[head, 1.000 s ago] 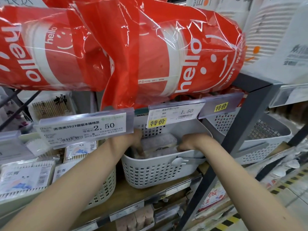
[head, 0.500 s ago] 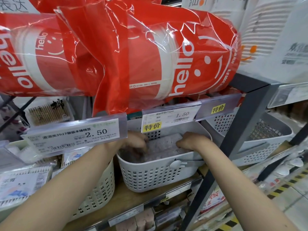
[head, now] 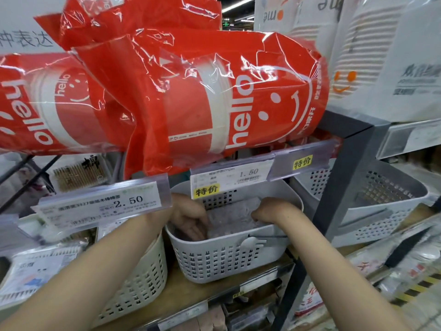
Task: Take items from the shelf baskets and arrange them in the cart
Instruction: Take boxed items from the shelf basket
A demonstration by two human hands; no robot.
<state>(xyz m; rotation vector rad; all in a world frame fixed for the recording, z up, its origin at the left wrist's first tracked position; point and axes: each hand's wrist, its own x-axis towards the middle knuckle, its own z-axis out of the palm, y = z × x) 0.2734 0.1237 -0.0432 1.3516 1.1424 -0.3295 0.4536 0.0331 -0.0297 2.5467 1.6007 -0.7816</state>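
Note:
A grey perforated basket [head: 224, 261] stands on the wooden shelf, with a white spork sample clipped to its front rim. Inside lie clear plastic packets [head: 232, 215] with greyish contents. My left hand [head: 191, 219] reaches in at the basket's left side, fingers pointing down among the packets. My right hand [head: 267, 210] is at the right side, its fingers curled down over the edge of a packet. The fingertips of both hands are hidden, so the grip is unclear. The cart is out of view.
Red "hello" cup packs [head: 214, 99] hang low over the basket. Price tags [head: 102, 206] jut out in front of it. A cream basket [head: 140, 283] sits to the left, another grey basket [head: 381, 211] to the right behind a dark shelf post [head: 338, 187].
The view has tilted slightly upward and shifted. Both hands stay inside the basket; my left hand has sunk deeper among the packets, and the right hand has barely moved.

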